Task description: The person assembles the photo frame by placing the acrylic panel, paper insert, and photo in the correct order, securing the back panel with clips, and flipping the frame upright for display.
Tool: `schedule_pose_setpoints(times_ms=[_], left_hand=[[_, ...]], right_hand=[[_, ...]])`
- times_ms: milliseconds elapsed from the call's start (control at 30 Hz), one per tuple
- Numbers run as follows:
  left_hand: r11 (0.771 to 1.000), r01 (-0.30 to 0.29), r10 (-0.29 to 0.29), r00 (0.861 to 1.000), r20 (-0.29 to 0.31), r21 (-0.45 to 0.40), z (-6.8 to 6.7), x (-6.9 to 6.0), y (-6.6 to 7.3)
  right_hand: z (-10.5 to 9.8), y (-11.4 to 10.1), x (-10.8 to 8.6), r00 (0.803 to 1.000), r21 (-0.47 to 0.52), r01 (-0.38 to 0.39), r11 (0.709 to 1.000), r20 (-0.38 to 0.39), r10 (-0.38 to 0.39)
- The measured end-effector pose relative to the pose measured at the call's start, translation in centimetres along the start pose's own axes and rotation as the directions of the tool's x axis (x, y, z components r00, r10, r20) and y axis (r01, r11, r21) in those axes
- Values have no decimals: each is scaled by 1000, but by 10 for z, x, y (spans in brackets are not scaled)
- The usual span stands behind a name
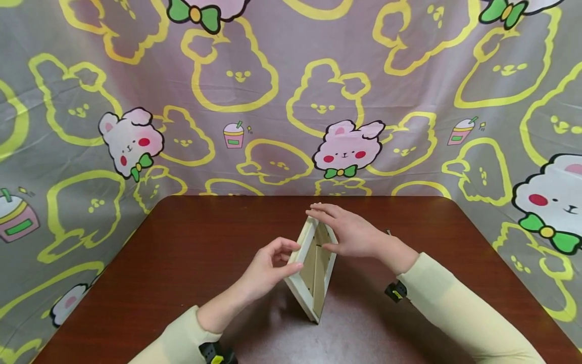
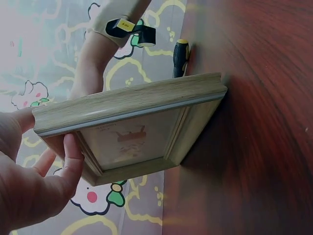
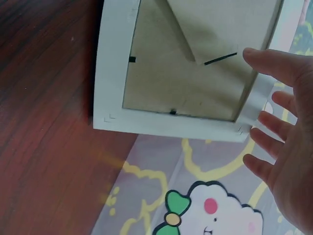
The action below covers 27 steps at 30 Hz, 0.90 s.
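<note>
A light wood picture frame [image 1: 305, 268] stands tilted on its edge on the table, its back panel [image 3: 195, 93] toward the right hand. My left hand [image 1: 268, 263] grips the frame's left side; in the left wrist view, a fingertip [image 2: 72, 147] bends over the border beside the printed picture [image 2: 129, 142]. My right hand [image 1: 352, 230] is at the top far corner, with its fingers loosely extended along the edge. Beside the back panel is its thumb [image 3: 274, 63]; whether it touches cannot be told. A stand flap [image 3: 215, 19] lies on the panel.
Behind the frame, a screwdriver with a black and yellow handle [image 2: 181, 58] lies on the reddish-brown table [image 1: 195, 227]; the right forearm mostly hides it in the head view. A patterned cloth [image 1: 282, 101] hangs around the table's back and sides.
</note>
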State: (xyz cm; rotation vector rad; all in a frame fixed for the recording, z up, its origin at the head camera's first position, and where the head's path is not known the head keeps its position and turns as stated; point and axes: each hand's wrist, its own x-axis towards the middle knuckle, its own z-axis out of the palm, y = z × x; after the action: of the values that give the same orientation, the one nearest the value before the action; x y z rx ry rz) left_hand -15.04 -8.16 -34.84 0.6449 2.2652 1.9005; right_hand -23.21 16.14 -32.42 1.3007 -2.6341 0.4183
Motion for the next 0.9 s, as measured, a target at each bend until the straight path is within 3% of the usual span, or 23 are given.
schedule_pose_setpoints(times_ms=[200, 567, 900], left_hand=[[1000, -5, 4, 1000, 10, 30, 5, 0, 3], [1000, -29, 29, 996, 88, -4, 12, -1, 7], [1000, -18, 20, 993, 119, -12, 15, -3, 6]], right_hand=[[-3, -6, 4, 998, -35, 67, 997, 13, -67], [-6, -8, 7, 990, -54, 142, 988, 34, -140], [-9, -9, 5, 989, -72, 145, 987, 28, -144]])
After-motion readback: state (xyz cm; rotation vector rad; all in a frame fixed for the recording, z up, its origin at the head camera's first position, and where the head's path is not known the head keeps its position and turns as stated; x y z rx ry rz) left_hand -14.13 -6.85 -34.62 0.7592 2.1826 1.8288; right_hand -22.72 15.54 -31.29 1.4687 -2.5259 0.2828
